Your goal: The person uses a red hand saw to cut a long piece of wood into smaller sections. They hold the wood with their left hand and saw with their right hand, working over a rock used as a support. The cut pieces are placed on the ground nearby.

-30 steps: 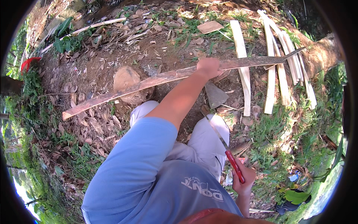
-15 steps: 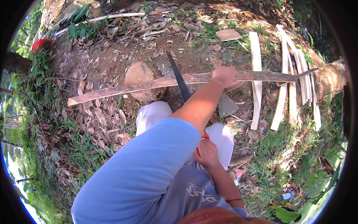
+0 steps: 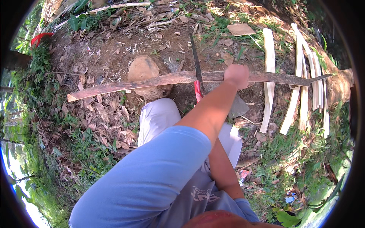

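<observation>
A long rough-barked wooden strip (image 3: 163, 80) lies across a sawn log (image 3: 142, 70) in front of me. My left hand (image 3: 236, 76) is closed around it, right of the log. A handsaw (image 3: 195, 57) with a dark blade and red handle crosses the strip between log and left hand, its tip pointing away from me. My right forearm (image 3: 224, 167) passes beneath my left one, which hides the right hand at the saw's handle. Whether the teeth have cut into the strip cannot be made out.
Several pale split wood strips (image 3: 268, 79) lie on the right, some leaning near a thick trunk (image 3: 340, 85). A flat grey stone (image 3: 238, 106) sits by my knee. Farther off lie a small board (image 3: 241, 29) and, at far left, a red object (image 3: 41, 38). Dry leaves and grass cover the ground.
The saw has slid forward, away from me, bringing its red handle up to the strip. My right hand has gone forward with it, behind my left forearm. My left hand keeps its grip.
</observation>
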{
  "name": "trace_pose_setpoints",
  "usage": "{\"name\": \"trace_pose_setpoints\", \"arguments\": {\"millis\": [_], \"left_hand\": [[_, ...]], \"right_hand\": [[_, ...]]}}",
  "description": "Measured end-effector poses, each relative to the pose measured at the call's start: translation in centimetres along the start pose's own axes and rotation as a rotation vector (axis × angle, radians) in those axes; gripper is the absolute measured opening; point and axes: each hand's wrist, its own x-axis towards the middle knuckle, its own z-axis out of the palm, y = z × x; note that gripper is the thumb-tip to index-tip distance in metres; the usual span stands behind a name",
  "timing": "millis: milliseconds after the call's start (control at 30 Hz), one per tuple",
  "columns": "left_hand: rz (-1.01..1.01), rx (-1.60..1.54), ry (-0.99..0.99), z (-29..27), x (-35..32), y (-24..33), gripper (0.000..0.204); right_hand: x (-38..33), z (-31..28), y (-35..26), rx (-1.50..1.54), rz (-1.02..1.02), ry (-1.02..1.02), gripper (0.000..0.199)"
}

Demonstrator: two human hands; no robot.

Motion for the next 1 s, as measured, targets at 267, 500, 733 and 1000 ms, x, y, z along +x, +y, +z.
{"name": "trace_pose_setpoints", "arguments": {"millis": [267, 500, 733, 1000], "left_hand": [[0.027, -0.001, -0.009, 0.3, 0.4, -0.1, 0.035], [0.034, 0.01, -0.019, 0.2, 0.5, 0.0, 0.039], [0.044, 0.016, -0.022, -0.3, 0.5, -0.1, 0.038], [0.137, 0.028, -0.059, 1.3, -0.5, 0.2, 0.04]], "right_hand": [[-0.8, -1.3, 1.1, -0.032, 0.007, 0.003, 0.029], [-1.8, -2.4, 2.1, -0.064, -0.004, -0.017, 0.027], [-3.0, 0.6, 0.1, -0.108, -0.12, 0.043, 0.018], [-5.5, -1.3, 0.3, -1.115, -0.421, 0.045, 0.04]]}}
